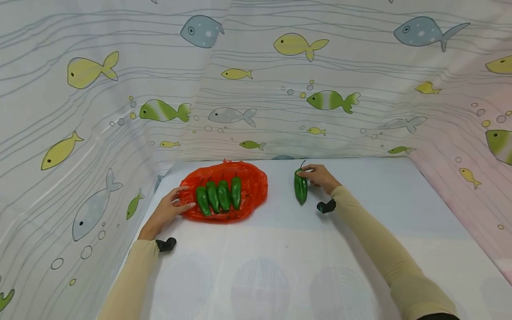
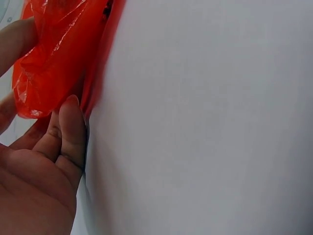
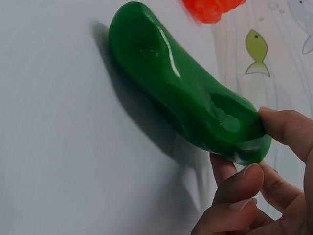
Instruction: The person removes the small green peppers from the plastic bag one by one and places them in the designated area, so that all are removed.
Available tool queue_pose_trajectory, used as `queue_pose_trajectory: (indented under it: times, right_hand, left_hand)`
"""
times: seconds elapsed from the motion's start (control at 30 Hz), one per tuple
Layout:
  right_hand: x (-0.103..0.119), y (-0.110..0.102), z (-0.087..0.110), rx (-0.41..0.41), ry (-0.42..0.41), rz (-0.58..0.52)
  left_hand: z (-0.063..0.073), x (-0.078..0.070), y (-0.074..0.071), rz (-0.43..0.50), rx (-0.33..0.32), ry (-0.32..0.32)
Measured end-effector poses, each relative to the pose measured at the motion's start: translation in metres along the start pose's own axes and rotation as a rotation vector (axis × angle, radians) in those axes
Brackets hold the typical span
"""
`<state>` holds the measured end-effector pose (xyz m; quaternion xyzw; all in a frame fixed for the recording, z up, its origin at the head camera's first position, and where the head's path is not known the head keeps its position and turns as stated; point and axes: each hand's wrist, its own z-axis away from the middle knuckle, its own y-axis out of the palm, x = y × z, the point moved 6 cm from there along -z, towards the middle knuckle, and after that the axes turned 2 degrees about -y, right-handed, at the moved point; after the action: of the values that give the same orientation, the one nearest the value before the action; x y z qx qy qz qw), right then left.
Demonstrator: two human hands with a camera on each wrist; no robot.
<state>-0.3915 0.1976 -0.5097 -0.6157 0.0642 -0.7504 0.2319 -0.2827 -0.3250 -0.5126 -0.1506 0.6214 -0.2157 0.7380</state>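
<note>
In the head view, a long green pepper (image 1: 301, 190) with a thin stem points its tip towards me at the right of the table. My right hand (image 1: 321, 177) pinches it near its stem end. The right wrist view shows the glossy pepper (image 3: 181, 93) between thumb and fingers, its far end close above the white surface. A crumpled red plastic bag (image 1: 256, 186) lies to the left, with several green peppers (image 1: 223, 195) side by side on it. At the bag's left edge rests my left hand (image 1: 166, 211), its fingers spread and touching the red plastic (image 2: 58, 63).
A white table (image 1: 260, 249) with faint round patterns stretches towards me. Behind it and at both sides hangs a cloth (image 1: 248, 93) printed with fish and wavy lines. Black bands (image 1: 326, 206) sit on both wrists.
</note>
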Motion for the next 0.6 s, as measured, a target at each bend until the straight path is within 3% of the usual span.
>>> queue_pose_trajectory:
  times: [0.6]
  right_hand:
    - [-0.009, -0.0025, -0.0024, 0.039, 0.004, 0.041]
  left_hand:
    - [0.0028, -0.0027, -0.0013, 0.064, 0.02, 0.041]
